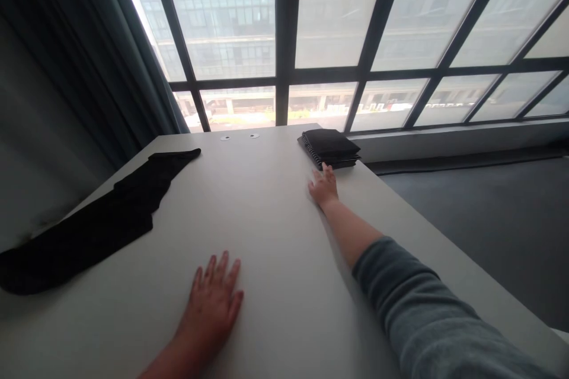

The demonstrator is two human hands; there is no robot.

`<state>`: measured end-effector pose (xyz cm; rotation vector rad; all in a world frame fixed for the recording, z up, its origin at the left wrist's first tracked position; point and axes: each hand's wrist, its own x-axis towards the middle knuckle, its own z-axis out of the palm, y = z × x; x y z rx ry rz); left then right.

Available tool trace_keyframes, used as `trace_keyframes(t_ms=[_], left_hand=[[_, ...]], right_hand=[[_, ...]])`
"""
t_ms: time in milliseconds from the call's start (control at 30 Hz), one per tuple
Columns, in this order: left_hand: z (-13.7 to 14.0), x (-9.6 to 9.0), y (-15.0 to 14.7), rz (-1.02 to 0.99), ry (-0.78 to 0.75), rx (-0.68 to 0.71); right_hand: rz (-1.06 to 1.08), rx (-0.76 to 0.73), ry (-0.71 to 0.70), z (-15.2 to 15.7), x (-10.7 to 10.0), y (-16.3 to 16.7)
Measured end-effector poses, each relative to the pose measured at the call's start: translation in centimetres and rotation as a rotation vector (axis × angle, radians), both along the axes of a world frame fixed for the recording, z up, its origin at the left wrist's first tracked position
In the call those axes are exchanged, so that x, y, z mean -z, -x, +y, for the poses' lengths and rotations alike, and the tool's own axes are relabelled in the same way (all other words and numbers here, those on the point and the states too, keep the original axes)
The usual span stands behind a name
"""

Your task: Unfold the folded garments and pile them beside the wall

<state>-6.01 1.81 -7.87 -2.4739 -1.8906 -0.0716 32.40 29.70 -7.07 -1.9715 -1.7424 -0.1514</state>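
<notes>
My left hand (214,299) lies palm down on the white table (249,213), fingers spread, with nothing in it. Farther off, my right hand (324,186) reaches out with its fingers stretched, the fingertips at the near edge of a neat stack of folded black pieces (332,143). That stack has a ribbed left side and sits near the table's far right corner; whether the pieces are cloth I cannot tell for certain. Along the table's left side a long black piece of cloth (106,219), apparently a garment, is laid out flat, apart from both hands.
Two small white discs with dark centres (240,137) are near the table's far edge. Behind it stands a large dark-framed window (287,41). A dark curtain (89,41) hangs at the left. Grey floor (480,219) lies beyond the table's right edge.
</notes>
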Motion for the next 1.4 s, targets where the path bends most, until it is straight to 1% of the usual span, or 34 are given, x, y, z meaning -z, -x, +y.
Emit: trace_keyframes(t_ms=[67,100,167,233,333,400,433,500,600,667,733,867,967,1100,1167,1200,1233,1267,1300,1333,1367,1400], left_hand=[[-1.8,0.1,-3.8,-0.06,0.024,0.109],[-2.0,-0.1,-5.2,-0.08,0.038,0.132],[-1.3,-0.9,-6.7,-0.103,0.083,0.158],[0.4,-2.1,-7.0,-0.109,0.133,0.144],[2.9,-3.6,-6.5,-0.102,0.187,0.047],[3.7,-4.2,-6.2,-0.096,0.209,-0.008],[3.9,-4.4,-6.2,-0.095,0.221,-0.023],[4.1,-4.6,-6.3,-0.099,0.242,-0.04],[4.4,-4.6,-6.5,-0.11,0.237,-0.062],[4.9,-4.3,-6.6,-0.105,0.214,-0.077],[5.6,-3.8,-6.6,-0.095,0.186,-0.085],[6.9,-2.3,-6.6,-0.104,0.112,-0.045],[7.2,-1.8,-6.4,-0.118,0.09,-0.02],[7.0,-2.0,-5.9,-0.138,0.071,0.004],[6.8,-2.0,-5.6,-0.155,0.066,0.037],[6.6,-1.8,-5.5,-0.18,0.035,0.06],[6.3,-1.5,-5.4,-0.22,-0.026,0.086],[6.0,-1.3,-5.4,-0.276,-0.121,0.114],[5.6,-1.0,-5.5,-0.339,-0.237,0.138],[5.1,-0.8,-5.7,-0.404,-0.36,0.157],[4.4,-0.7,-5.9,-0.463,-0.473,0.168],[3.7,-0.7,-6.2,-0.512,-0.562,0.171]], right_hand=[[-0.002,0.052,-0.007,1.4,-0.2,-0.4],[-0.026,0.058,-0.008,2.0,-0.4,-0.6],[-0.122,0.029,-0.006,3.0,-1.0,-1.1],[-0.218,0.009,0.036,4.2,-2.0,-1.9],[-0.243,0.062,0.231,6.2,-3.8,-3.4],[-0.227,0.071,0.324,7.6,-5.1,-4.2],[-0.205,0.063,0.329,8.2,-5.7,-4.6],[-0.125,0.06,0.287,9.3,-7.2,-5.1],[-0.003,0.088,0.226,10.4,-9.9,-5.8],[0.03,0.093,0.209,10.5,-12.2,-6.3],[0.061,0.087,0.179,9.9,-14.6,-6.8],[0.1,0.059,0.033,7.2,-19.6,-7.2],[0.107,-0.014,-0.089,4.5,-23.6,-6.3],[0.078,-0.186,-0.216,-0.3,-29.1,-3.5],[0.082,-0.318,-0.3,-3.6,-31.3,-1.7],[0.087,-0.386,-0.351,-5.4,-31.9,-0.8],[0.088,-0.443,-0.401,-7.3,-32.3,0.1],[0.092,-0.493,-0.437,-9.2,-32.1,1.0],[0.105,-0.532,-0.455,-11.0,-31.5,1.8],[0.135,-0.562,-0.454,-12.7,-30.3,2.5],[0.184,-0.583,-0.436,-14.1,-28.5,3.2],[0.249,-0.592,-0.409,-15.3,-26.2,3.8]])
